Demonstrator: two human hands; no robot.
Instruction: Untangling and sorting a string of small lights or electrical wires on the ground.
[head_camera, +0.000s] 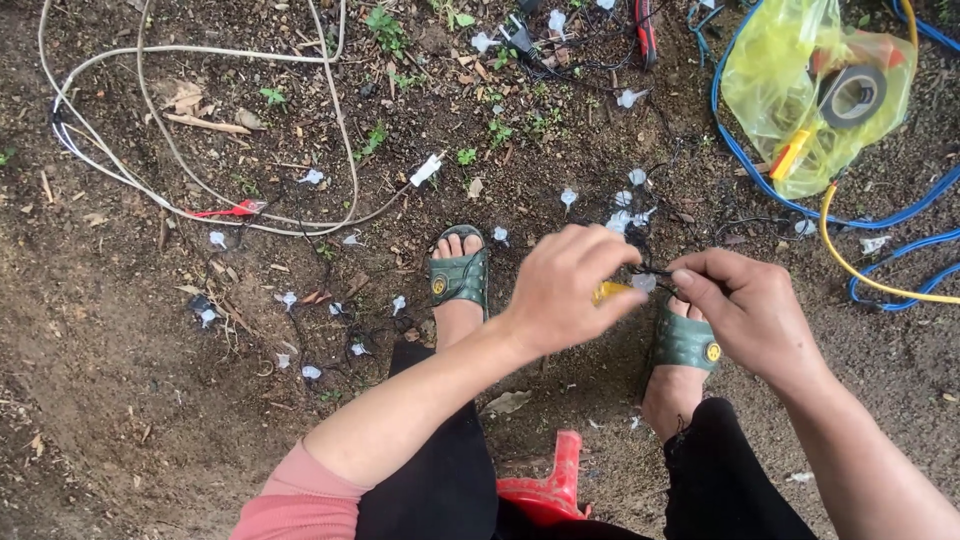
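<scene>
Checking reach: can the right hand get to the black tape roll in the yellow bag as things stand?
Probably not without letting go: the right hand is pinching the thin black wire with the left hand. The tape roll lies inside the yellow plastic bag, farther off on the soil.

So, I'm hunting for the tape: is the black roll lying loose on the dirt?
No, the black tape roll sits inside the yellow plastic bag at top right, not on the bare dirt.

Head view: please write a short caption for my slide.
Seated over bare soil, the left hand holds a small yellow tool against a thin black wire pinched by the right hand.
</scene>
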